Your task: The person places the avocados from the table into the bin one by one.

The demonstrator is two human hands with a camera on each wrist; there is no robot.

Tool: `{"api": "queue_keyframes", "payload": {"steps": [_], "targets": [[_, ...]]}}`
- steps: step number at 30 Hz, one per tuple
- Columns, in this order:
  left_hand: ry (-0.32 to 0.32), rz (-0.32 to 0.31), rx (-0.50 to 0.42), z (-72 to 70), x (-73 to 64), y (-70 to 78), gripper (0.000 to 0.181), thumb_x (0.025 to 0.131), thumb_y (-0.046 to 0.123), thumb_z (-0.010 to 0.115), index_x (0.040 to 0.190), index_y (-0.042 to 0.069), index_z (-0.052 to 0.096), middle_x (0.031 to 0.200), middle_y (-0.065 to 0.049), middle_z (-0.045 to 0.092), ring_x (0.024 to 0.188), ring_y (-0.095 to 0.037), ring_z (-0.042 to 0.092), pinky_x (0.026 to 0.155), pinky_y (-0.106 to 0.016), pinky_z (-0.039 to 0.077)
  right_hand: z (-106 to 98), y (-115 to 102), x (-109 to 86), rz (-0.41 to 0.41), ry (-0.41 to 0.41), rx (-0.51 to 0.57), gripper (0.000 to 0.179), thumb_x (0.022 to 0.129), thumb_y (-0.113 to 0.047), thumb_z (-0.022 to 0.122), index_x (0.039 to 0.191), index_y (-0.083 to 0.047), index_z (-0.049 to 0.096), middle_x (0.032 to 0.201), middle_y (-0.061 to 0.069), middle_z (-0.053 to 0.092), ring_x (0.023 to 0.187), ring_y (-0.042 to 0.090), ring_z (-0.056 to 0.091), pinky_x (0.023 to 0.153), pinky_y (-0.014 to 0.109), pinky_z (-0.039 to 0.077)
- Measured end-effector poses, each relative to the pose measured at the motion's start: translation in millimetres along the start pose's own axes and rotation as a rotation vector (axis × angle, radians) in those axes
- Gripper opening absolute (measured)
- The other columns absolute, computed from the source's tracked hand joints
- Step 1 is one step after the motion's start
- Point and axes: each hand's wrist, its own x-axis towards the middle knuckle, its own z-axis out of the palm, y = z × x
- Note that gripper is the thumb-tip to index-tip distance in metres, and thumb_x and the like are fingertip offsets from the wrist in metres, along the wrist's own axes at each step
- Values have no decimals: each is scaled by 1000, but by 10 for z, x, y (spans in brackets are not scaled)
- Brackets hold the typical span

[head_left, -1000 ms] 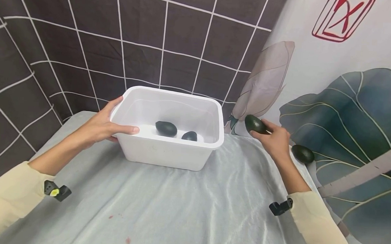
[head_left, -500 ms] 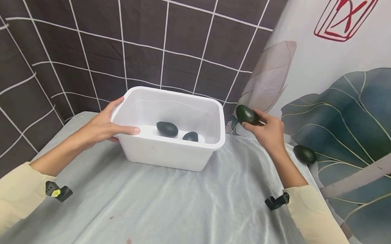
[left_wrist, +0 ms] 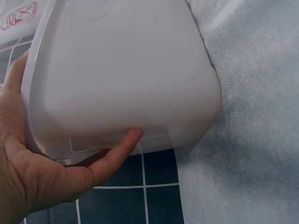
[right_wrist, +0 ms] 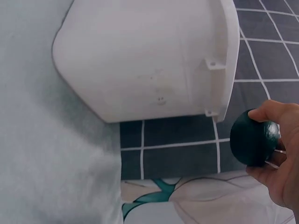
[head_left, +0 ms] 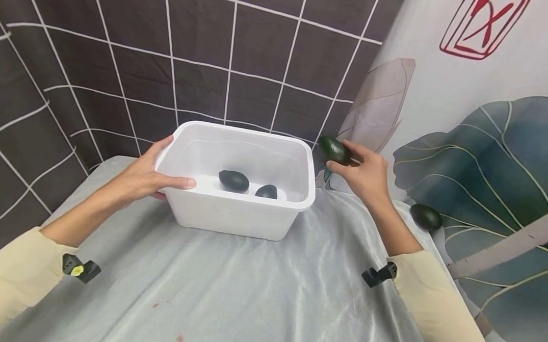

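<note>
A white plastic tub [head_left: 228,215] stands on the cloth-covered table, with two dark green avocados inside: one avocado [head_left: 234,181] near its middle, the other avocado [head_left: 266,191] partly hidden by the front wall. My left hand [head_left: 140,178] grips the tub's left end, thumb over the front rim and fingers round the outside. In the left wrist view, a finger [left_wrist: 119,151] presses the tub's wall from below the rim. My right hand [head_left: 366,170] pinches an avocado [head_left: 334,149] between thumb and fingers, raised just beyond the tub's right rim. The right wrist view shows this avocado [right_wrist: 252,138] beside the tub's end.
Another avocado [head_left: 425,217] lies at the table's right edge. The pale grey cloth [head_left: 232,291] has a few reddish spots near the front. A dark gridded curtain [head_left: 261,48] hangs behind the tub, and a leaf-patterned curtain [head_left: 495,160] on the right.
My right hand has moved left and slightly up with its avocado, closer to the tub's right rim. The left hand, the tub and the avocados inside stay put.
</note>
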Motion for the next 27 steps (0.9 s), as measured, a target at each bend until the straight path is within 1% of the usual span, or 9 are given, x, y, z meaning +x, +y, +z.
{"api": "queue_keyframes", "payload": {"steps": [8, 12, 18, 23, 27], "targets": [[1, -2, -6, 4, 0, 5, 135, 94, 38, 93, 183, 34, -9, 180, -27, 33, 154, -44, 49, 96, -60, 65, 125, -161, 20, -12, -28, 32, 65, 88, -12, 94, 149, -3, 73, 144, 24, 76, 131, 39, 77, 111, 46, 62], [2, -4, -4, 5, -1, 4, 135, 94, 38, 93, 183, 34, -9, 181, -26, 32, 155, -45, 49, 96, -60, 65, 200, -223, 23, -17, -44, 24, 66, 89, -12, 94, 150, -4, 73, 145, 23, 76, 129, 39, 78, 111, 47, 62], [1, -9, -14, 0, 2, 1, 136, 94, 37, 93, 183, 35, -9, 180, -27, 33, 154, -44, 50, 97, -59, 65, 324, -287, 29, -24, -68, 39, 66, 88, -13, 95, 149, -5, 74, 142, 22, 78, 130, 36, 78, 111, 46, 62], [1, -10, -22, -2, 3, -7, 135, 94, 37, 93, 183, 37, -9, 179, -26, 35, 154, -43, 50, 96, -59, 65, 410, -330, 29, -23, -99, 55, 67, 87, -15, 96, 149, -8, 74, 143, 19, 78, 125, 35, 81, 109, 46, 63], [-1, -13, -17, 1, 4, -8, 135, 94, 38, 93, 183, 37, -9, 180, -26, 35, 154, -43, 51, 97, -59, 65, 454, -323, 28, -26, -115, 67, 67, 86, -16, 98, 149, -11, 75, 143, 16, 79, 122, 33, 82, 108, 45, 64]]}}
